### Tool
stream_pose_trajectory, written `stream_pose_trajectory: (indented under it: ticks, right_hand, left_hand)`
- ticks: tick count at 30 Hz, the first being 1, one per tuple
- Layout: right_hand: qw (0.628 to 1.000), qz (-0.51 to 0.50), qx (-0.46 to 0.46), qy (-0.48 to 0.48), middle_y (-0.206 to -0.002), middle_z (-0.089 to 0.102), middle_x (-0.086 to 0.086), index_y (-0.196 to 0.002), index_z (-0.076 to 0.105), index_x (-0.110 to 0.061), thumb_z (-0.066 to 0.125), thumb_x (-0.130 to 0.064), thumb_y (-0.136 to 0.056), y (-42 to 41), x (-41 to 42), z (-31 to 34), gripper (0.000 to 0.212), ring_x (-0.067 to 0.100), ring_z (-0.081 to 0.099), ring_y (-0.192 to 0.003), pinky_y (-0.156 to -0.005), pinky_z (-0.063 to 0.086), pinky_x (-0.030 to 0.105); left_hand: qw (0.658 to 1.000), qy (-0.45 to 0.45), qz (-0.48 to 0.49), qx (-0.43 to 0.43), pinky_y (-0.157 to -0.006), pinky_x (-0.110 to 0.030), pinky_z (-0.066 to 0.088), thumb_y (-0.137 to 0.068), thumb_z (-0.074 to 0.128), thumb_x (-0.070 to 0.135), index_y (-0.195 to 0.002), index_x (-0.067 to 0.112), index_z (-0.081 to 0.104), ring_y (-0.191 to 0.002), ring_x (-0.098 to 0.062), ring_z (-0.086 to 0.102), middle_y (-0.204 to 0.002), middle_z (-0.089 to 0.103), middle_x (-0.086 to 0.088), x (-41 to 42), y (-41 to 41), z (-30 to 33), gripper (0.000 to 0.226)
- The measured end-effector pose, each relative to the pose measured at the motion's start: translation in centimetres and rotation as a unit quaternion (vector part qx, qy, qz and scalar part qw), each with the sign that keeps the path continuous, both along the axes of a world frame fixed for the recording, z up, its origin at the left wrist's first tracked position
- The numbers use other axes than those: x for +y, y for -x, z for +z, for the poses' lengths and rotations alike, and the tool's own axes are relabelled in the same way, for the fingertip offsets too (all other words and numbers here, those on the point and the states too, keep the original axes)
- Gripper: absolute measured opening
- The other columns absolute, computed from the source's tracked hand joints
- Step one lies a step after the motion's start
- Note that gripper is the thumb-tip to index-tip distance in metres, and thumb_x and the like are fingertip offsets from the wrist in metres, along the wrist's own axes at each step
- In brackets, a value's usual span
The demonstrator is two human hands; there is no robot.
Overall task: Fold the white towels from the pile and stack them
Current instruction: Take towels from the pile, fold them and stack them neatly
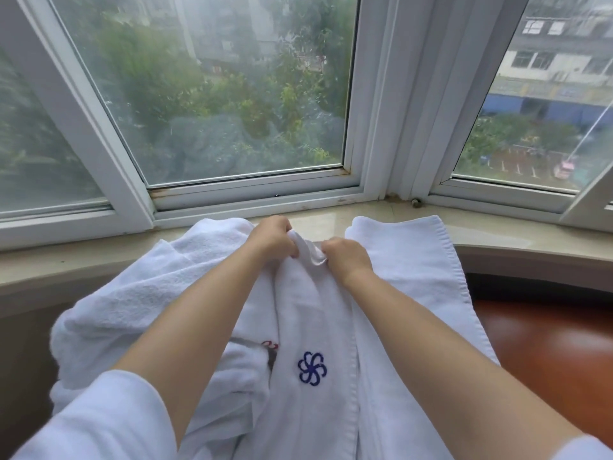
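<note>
On the window sill, head view: a stone sill (331, 224) runs below the window (232, 94), and white towels lie across its near edge.
Held towel: a white towel with a blue flower emblem (311, 343) hangs from the near edge of the sill toward the person, between the two forearms; its top end is bunched up between the hands, near the middle of the sill.
Emblem: the blue flower (312, 368) sits low on the held towel, facing up.
Left hand: the left hand (273, 239) is over the sill's middle; its fingers are curled round the bunched top edge of the held towel, gripping it.
Right hand: the right hand (348, 258) is just beside the left, the two nearly touching; its fingers pinch the same bunched edge from the right side.
Pile: a rumpled pile of white towels (149, 287) spreads over the left part of the sill's near edge and down past it, under the left forearm; a bit of red stitching (270, 345) shows on one of them, just left of the held towel.
Flat towel: another white towel (414, 260) lies smoothed out to the right of the hands, its far end on the sill and its hemmed right edge running down over the near edge.
Sleeves: white sleeves (109, 416) cover both upper arms at the bottom corners.
Right of the sill: a reddish-brown wooden surface (547, 360) lies below the flat towel's right edge.
</note>
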State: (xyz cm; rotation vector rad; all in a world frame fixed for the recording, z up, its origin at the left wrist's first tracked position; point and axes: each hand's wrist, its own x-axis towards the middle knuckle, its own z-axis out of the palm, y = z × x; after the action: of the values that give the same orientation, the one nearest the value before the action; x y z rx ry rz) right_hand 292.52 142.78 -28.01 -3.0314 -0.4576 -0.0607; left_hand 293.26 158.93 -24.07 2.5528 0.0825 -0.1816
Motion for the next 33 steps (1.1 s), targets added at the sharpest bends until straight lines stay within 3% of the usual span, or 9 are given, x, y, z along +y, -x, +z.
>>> stream_pose_trajectory:
  ticks: [5,10,14,17,20,23,25,29,33]
  right_hand:
    - [0.997,-0.024,0.079,-0.002,-0.113,0.064,0.012,-0.109,0.064,-0.006,0.046,-0.005,-0.092,-1.7,1.8,-1.8,0.024,0.030,0.060,-0.105,-0.072,0.039,0.029]
    - [0.982,-0.099,0.154,-0.044,-0.117,0.063,0.015,-0.112,0.063,-0.001,0.041,-0.001,-0.093,-2.4,2.4,-3.3,0.030,0.031,0.059,-0.109,-0.074,0.038,0.030]
    - [0.973,-0.155,0.127,-0.115,-0.121,0.053,0.013,-0.116,0.050,-0.007,0.042,-0.003,-0.092,-1.5,3.1,-3.9,0.025,0.029,0.055,-0.107,-0.075,0.038,0.033]
    - [0.949,-0.192,0.136,-0.209,-0.123,0.046,0.012,-0.117,0.045,-0.011,0.041,-0.006,-0.090,-0.5,3.4,-4.0,0.027,0.029,0.049,-0.111,-0.087,0.040,0.034]
    - [0.901,-0.247,0.179,-0.308,-0.125,0.049,0.011,-0.119,0.048,-0.009,0.038,-0.011,-0.091,1.4,3.3,-4.1,0.029,0.028,0.047,-0.118,-0.098,0.039,0.034]
    - [0.883,-0.243,0.195,-0.351,-0.130,0.049,0.007,-0.127,0.048,-0.012,0.034,-0.022,-0.097,3.7,4.0,-3.2,0.034,0.025,0.046,-0.121,-0.097,0.037,0.034]
    - [0.879,-0.230,0.173,-0.380,-0.132,0.049,0.006,-0.128,0.049,-0.014,0.035,-0.029,-0.099,5.3,4.8,-2.3,0.036,0.025,0.047,-0.121,-0.097,0.038,0.035]
    - [0.882,-0.207,0.145,-0.399,-0.135,0.047,0.004,-0.129,0.049,-0.017,0.043,-0.047,-0.094,8.4,6.0,-0.7,0.046,0.025,0.041,-0.126,-0.098,0.038,0.038]
    - [0.913,-0.226,0.170,-0.293,-0.133,0.041,0.007,-0.129,0.044,-0.016,0.049,-0.040,-0.088,10.9,6.2,0.0,0.048,0.028,0.037,-0.123,-0.091,0.039,0.037]
  left_hand:
    - [0.998,-0.048,-0.012,0.044,-0.060,-0.033,0.056,-0.068,0.077,0.017,-0.082,0.012,0.058,-0.080,-0.025,0.063,-0.086,0.064,-0.009,-0.1,-2.3,-1.3,0.024]
    - [0.991,-0.115,-0.056,0.044,-0.061,-0.026,0.040,-0.074,0.070,0.015,-0.089,0.014,0.061,-0.079,-0.023,0.053,-0.093,0.058,-0.006,-0.4,-3.1,-3.5,0.018]
    - [0.986,-0.153,-0.042,0.042,-0.065,-0.027,0.037,-0.081,0.066,0.023,-0.087,0.013,0.056,-0.080,-0.022,0.051,-0.091,0.056,-0.006,-0.4,-3.4,-3.8,0.015]
    - [0.987,-0.159,-0.033,-0.007,-0.066,-0.029,0.037,-0.088,0.054,0.029,-0.084,0.012,0.053,-0.088,-0.028,0.056,-0.097,0.062,-0.010,-0.6,-2.8,-2.9,0.017]
    - [0.970,-0.224,-0.059,-0.076,-0.067,-0.032,0.035,-0.095,0.042,0.020,-0.100,0.012,0.053,-0.096,-0.032,0.057,-0.108,0.062,-0.009,-0.6,-1.2,-1.7,0.015]
    - [0.945,-0.293,-0.095,-0.110,-0.061,-0.032,0.036,-0.087,0.038,0.003,-0.091,0.014,0.047,-0.089,-0.031,0.057,-0.103,0.062,-0.008,0.4,1.5,-0.2,0.014]
    - [0.943,-0.299,-0.089,-0.120,-0.068,-0.034,0.043,-0.085,0.041,0.003,-0.090,0.011,0.050,-0.097,-0.031,0.057,-0.103,0.063,-0.007,1.9,3.3,0.8,0.013]
    - [0.936,-0.326,-0.082,-0.102,-0.090,-0.037,0.041,-0.089,0.048,0.028,-0.111,0.019,0.063,-0.118,-0.025,0.045,-0.123,0.057,-0.002,4.0,7.1,2.1,0.028]
    - [0.920,-0.378,-0.098,-0.018,-0.087,-0.044,0.035,-0.079,0.056,0.059,-0.128,0.027,0.049,-0.126,-0.026,0.030,-0.135,0.040,-0.003,3.5,10.0,2.6,0.059]
